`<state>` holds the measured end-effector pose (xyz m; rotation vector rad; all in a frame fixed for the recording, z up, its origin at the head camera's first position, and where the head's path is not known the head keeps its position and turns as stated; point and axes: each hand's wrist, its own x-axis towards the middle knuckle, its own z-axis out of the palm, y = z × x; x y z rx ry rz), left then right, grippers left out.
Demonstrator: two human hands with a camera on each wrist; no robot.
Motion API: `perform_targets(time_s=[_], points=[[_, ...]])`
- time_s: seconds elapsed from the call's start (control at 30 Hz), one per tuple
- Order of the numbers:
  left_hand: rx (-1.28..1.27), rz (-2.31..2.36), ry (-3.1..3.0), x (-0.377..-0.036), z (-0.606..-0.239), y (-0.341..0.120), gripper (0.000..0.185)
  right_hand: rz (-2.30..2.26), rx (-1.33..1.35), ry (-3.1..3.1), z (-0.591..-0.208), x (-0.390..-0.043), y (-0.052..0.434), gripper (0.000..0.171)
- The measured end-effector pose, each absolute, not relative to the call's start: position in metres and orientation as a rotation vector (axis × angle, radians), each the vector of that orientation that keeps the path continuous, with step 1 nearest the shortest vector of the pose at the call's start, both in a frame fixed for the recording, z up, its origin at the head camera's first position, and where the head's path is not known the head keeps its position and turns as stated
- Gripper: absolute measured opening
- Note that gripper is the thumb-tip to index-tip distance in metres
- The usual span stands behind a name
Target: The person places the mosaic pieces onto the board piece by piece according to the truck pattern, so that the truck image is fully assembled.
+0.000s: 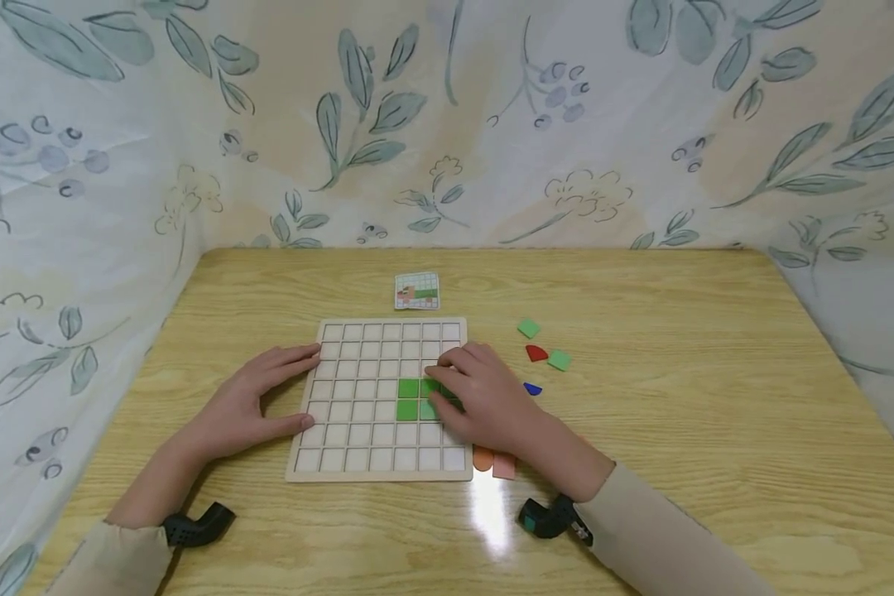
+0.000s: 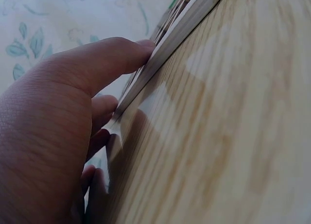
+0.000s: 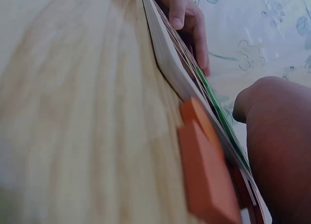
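A wooden grid board [image 1: 350, 387] lies flat on the table. Green square tiles [image 1: 407, 399] fill several of its cells right of the middle. My left hand [image 1: 249, 401] rests at the board's left edge, fingers and thumb spread apart. In the left wrist view the left thumb [image 2: 109, 59] touches the board's side. Over the right part of the board my right hand [image 1: 484, 397] hangs low, its fingertips at the green tiles and partly covering them. Index finger and thumb stand apart there, with no piece visible between them.
A small picture card [image 1: 417, 291] lies behind the board. Right of it are light green tiles [image 1: 559, 360], a red piece [image 1: 536, 353] and a blue piece [image 1: 532, 388]. An orange rounded piece [image 1: 483, 459] and a pink square piece [image 1: 503, 466] sit by the board's lower right edge.
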<state>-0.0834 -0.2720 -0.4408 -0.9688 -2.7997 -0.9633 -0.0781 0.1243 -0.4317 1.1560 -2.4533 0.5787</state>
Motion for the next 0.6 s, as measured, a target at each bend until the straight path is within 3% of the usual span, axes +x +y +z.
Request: perform_targets(time_s=[0.6], points=[[-0.946, -0.958, -2.823, -0.081, -0.440, -0.273, 0.081, 0.557, 0.999, -2.466, -0.434, -0.072, 0.159, 0.028]])
